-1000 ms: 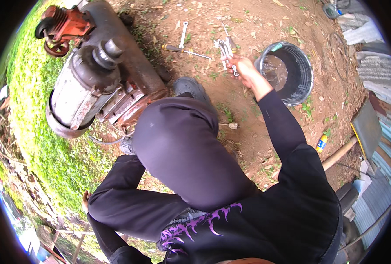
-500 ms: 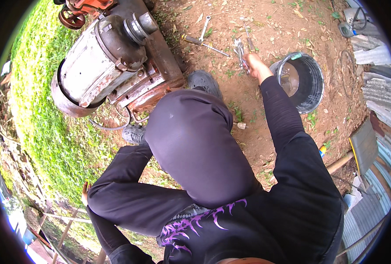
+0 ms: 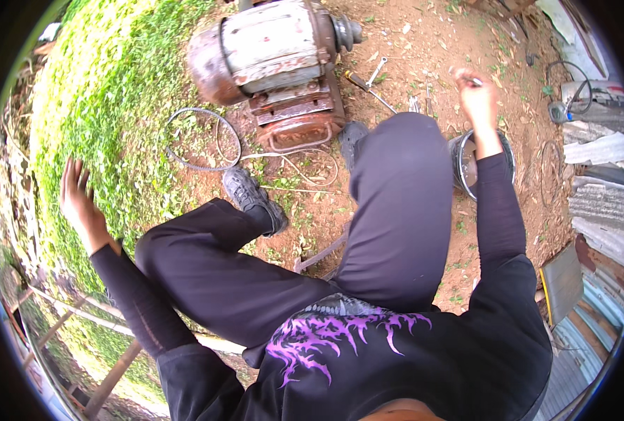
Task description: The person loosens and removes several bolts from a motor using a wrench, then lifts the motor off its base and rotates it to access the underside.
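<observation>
My right hand (image 3: 480,102) is raised beyond the rim of a dark bucket (image 3: 459,165), its fingers closed around a small object, partly pale and partly dark, that I cannot make out. Out to the left, over the grass, my left hand (image 3: 82,207) has its fingers stretched and holds nothing. Ahead of my legs stands an old electric motor (image 3: 275,49) with worn white paint, rust and a metal pulley (image 3: 345,32). On the soil to the right of it lie a combination wrench (image 3: 377,71), a screwdriver (image 3: 358,82) and a small cluster of metal tools (image 3: 415,104).
A belt loop (image 3: 173,158) lies on the grass near my shoe (image 3: 245,193). Corrugated sheets (image 3: 599,186) and a board (image 3: 563,284) line the right side. A black cable (image 3: 585,84) curls at the upper right. Wooden poles (image 3: 112,379) stand at lower left.
My right hand has lifted from the tool cluster and moved right. My left hand has come off my knee and reached outward, fingers spread. The view has shifted, so the motor appears farther right.
</observation>
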Demonstrator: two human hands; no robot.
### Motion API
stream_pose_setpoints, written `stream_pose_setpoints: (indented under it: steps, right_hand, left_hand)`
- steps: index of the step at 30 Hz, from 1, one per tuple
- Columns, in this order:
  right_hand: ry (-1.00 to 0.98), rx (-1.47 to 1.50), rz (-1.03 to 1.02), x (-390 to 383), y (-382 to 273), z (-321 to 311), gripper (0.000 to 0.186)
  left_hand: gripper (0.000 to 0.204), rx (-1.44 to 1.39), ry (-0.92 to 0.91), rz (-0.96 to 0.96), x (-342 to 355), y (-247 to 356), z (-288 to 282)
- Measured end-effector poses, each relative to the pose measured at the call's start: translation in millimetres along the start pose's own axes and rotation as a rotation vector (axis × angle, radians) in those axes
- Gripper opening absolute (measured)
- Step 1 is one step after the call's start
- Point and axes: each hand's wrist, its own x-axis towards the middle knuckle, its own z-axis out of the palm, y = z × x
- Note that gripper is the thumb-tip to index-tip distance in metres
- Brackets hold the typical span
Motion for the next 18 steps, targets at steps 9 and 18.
stream_pose_setpoints:
  steps: [9, 18]
  right_hand:
    - [-0.928, 1.579, -0.323, -77.0, -193.4, -98.3, 0.056]
    - [-0.819, 0.997, 0.274, -185.2, -167.0, 12.5, 0.01]
  left_hand:
    - [0.033, -0.071, -0.464, 0.307, -42.1, -12.9, 147.3]
    - [0.045, 0.11, -0.506, 0.343, -32.6, -14.5, 183.3]
